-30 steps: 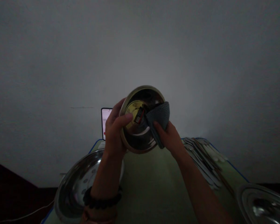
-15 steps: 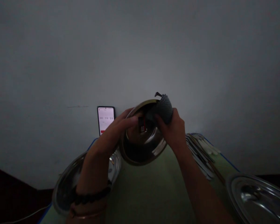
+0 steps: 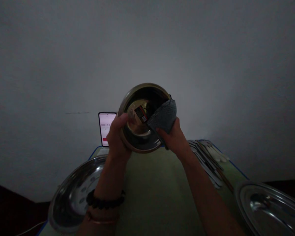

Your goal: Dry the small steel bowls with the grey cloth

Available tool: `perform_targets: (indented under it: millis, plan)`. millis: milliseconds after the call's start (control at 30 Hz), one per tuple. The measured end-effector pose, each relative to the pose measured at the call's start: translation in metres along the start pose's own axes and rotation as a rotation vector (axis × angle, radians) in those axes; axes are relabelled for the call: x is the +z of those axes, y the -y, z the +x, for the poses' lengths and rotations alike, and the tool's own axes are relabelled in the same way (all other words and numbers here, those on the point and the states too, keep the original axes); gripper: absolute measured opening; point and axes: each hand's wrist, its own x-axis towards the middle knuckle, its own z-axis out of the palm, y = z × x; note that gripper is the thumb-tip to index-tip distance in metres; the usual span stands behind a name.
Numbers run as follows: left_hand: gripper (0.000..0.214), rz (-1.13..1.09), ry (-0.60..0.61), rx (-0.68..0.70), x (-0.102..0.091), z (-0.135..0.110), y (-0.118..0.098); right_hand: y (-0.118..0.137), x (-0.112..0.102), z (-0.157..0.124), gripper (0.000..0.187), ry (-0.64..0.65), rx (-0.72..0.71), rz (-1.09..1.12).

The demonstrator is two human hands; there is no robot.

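Note:
A round, shiny metal bowl [image 3: 144, 144] is held up above the table, its inside tilted towards me. A dark label with red and white print [image 3: 141, 113] shows on the inner bottom. My left hand [image 3: 118, 139] is closed on the bowl's left rim, thumb inside. In my right hand [image 3: 173, 136] is a grey-blue cloth [image 3: 165, 114], folded over the bowl's right rim and pinched there with the thumb in front. The fingers behind the bowl and cloth are hidden.
On the green table [image 3: 154, 196] a large metal basin [image 3: 61, 196] stands at left, an oval metal tray [image 3: 243, 200] at right. Behind the tray lie several long utensils [image 3: 208, 164]. A phone [image 3: 104, 134] showing a timer leans on the wall [image 3: 147, 42].
The bowl has risen, shifted left and turned its inside more towards me. My left hand has moved down the rim to the lower left. The cloth now lies over the right rim.

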Motion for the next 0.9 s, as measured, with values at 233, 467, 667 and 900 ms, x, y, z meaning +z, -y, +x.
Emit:
perform_targets:
  millis: [233,467,667,900]
  plan:
    - [0.037,0.354,0.208,-0.261,-0.014,-0.004,-0.03,0.003,-0.016,0.006,0.033,-0.133,-0.038,-0.107]
    - [0.024,0.153,0.053,-0.277,-0.023,0.001,-0.01,0.005,-0.031,0.006,0.032,0.024,-0.147,-0.198]
    - [0.031,0.08,0.086,-0.082,-0.01,0.002,0.003,0.005,-0.007,0.002,0.067,-0.38,-0.421,-0.228]
    - [0.037,0.14,0.107,0.05,-0.007,0.002,-0.003,0.001,0.004,0.0,0.066,-0.308,-0.346,-0.167]
